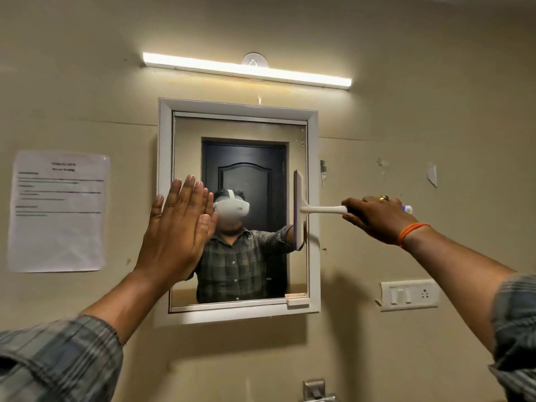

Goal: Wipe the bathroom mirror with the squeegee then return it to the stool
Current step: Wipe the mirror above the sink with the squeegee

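The mirror hung framed on the wall, dead ahead of both hands. Against its right edge the squeegee stood with its blade upright, its long axis running top to bottom, and its handle reaching out sideways to the right. The right hand was clenched round that handle, so the next stroke would likely sweep leftward across the glass. The left hand lay flat and released against the mirror's left frame, grasping nothing.
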